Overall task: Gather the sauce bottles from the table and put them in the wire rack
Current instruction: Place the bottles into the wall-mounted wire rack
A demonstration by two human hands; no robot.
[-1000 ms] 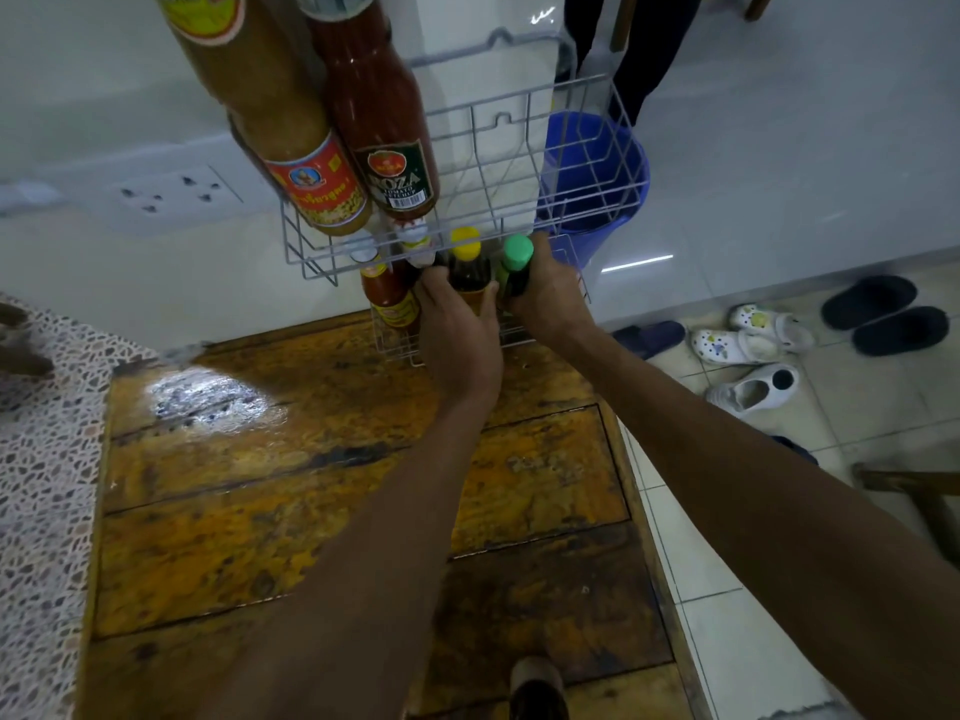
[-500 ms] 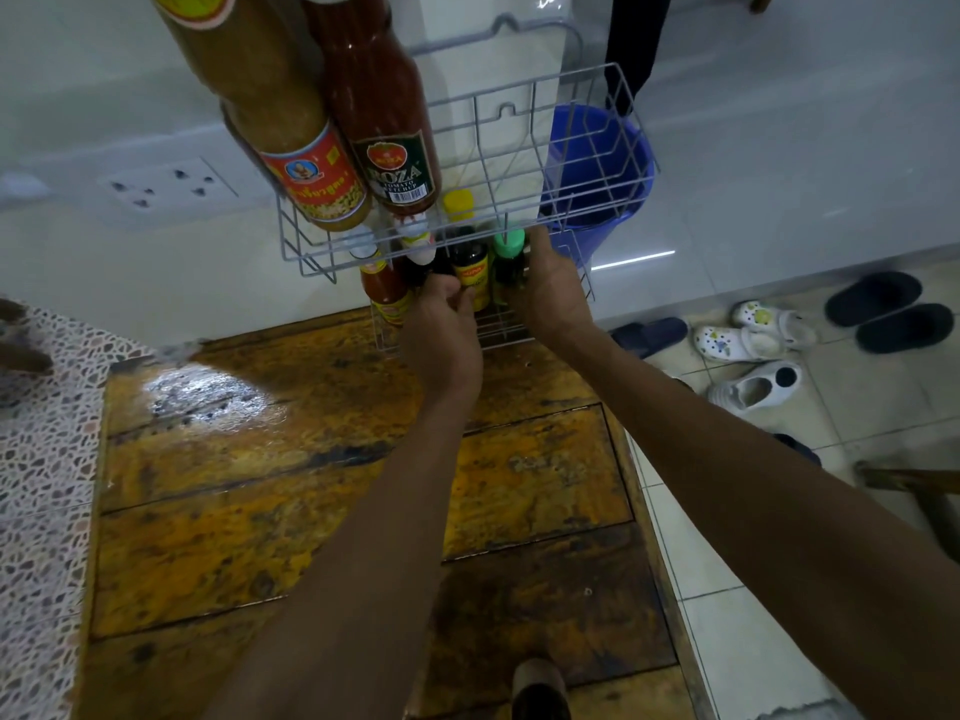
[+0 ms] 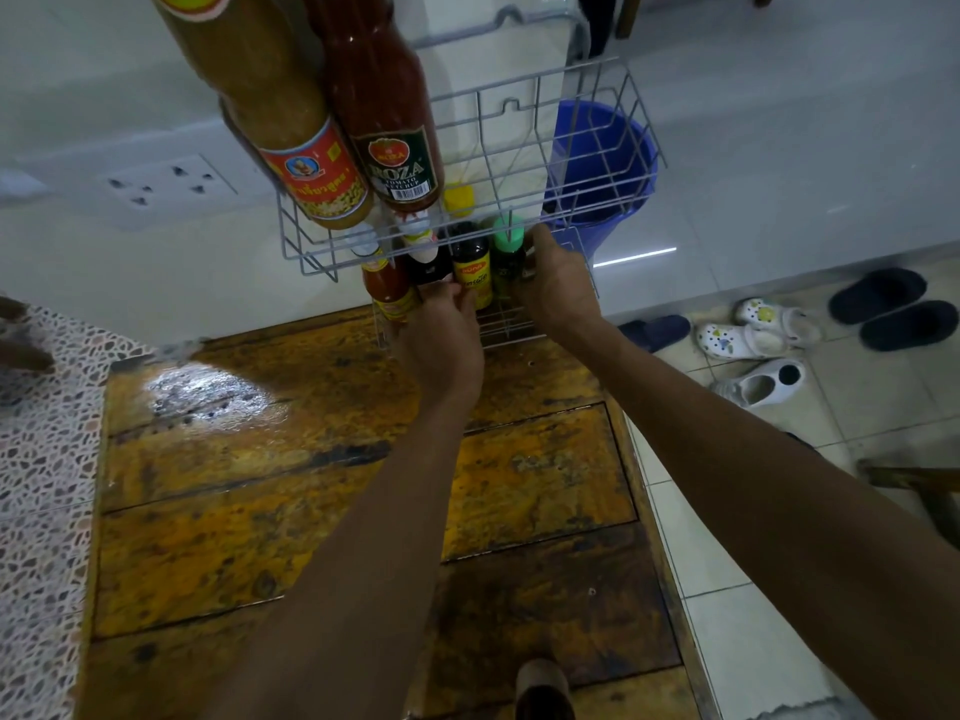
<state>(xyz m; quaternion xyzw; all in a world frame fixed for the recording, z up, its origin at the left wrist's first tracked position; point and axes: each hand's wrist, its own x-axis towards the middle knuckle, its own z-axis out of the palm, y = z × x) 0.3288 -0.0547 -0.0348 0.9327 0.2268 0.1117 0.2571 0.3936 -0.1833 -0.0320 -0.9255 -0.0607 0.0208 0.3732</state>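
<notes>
Both hands reach into the lower tier of the wire rack (image 3: 618,163) in the upper middle of the head view, the only view there is. Left hand (image 3: 441,337) has its fingers curled at the foot of the yellow-capped dark bottle (image 3: 470,262), pinching it near its label, probably to seat it upright among its neighbours. Right hand (image 3: 558,283) wraps round the green-capped bottle (image 3: 506,252) from the right, seemingly steadying it against the rack's side wires so it stands straight. Left of these two, in the same tier, stand a white-capped dark bottle (image 3: 426,252) and a small red chilli sauce bottle (image 3: 387,285), packed close, touching or nearly so. In the upper tier, at the top left of the frame, a tall brown sauce bottle (image 3: 280,106) and a ketchup bottle (image 3: 384,111) lean side by side toward the camera, held by the front rail. The wooden table (image 3: 218,511) fills the lower half; at the bottom edge a brown rounded object (image 3: 543,688) shows, perhaps another bottle's cap, though too little is visible to tell. A blue bucket (image 3: 597,163) sits behind the rack, with sandals (image 3: 753,337) on the floor at right. Judging by this, the gathering is nearly done
</notes>
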